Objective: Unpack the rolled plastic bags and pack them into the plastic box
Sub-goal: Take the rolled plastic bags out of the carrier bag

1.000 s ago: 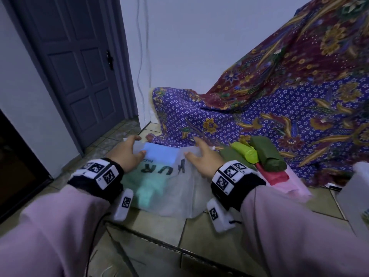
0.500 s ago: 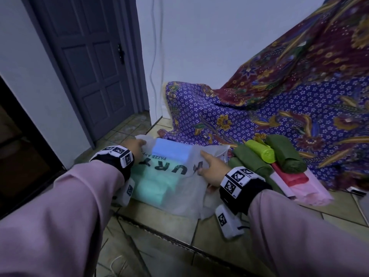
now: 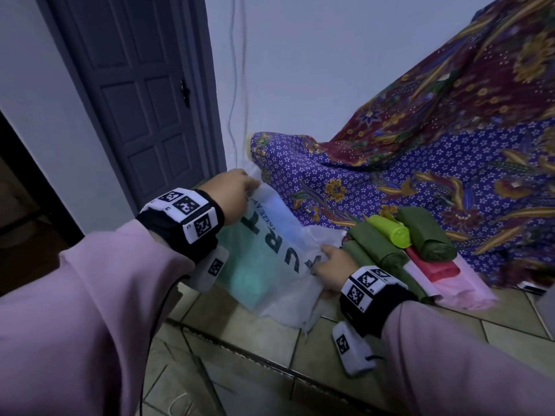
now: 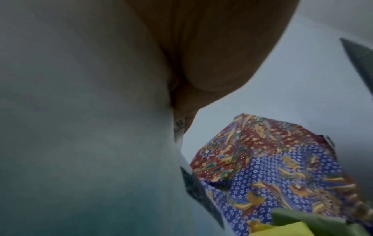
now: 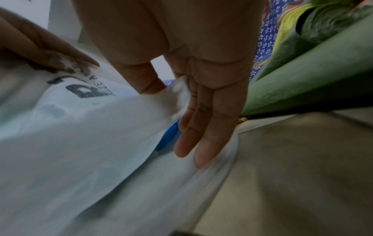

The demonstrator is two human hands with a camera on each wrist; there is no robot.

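White printed carrier bag (image 3: pixel 279 283) holds blue and teal rolls. Left hand (image 3: pixel 229 195) pinches its far edge; right hand (image 3: pixel 330 267) pinches its right edge. Green rolls (image 3: pixel 375 247) lie right.

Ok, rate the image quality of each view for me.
Head view: dim bluish light, wide-angle bending, yet the white bag lettering reads sharply. Left wrist view: soft and mostly blocked by the left hand. Right wrist view: motion blur smears the right hand and its fingers.

Green rolls (image 3: pixel 375 247) crowd right of bag (image 3: pixel 270 265); near tiles (image 3: pixel 240 340) open
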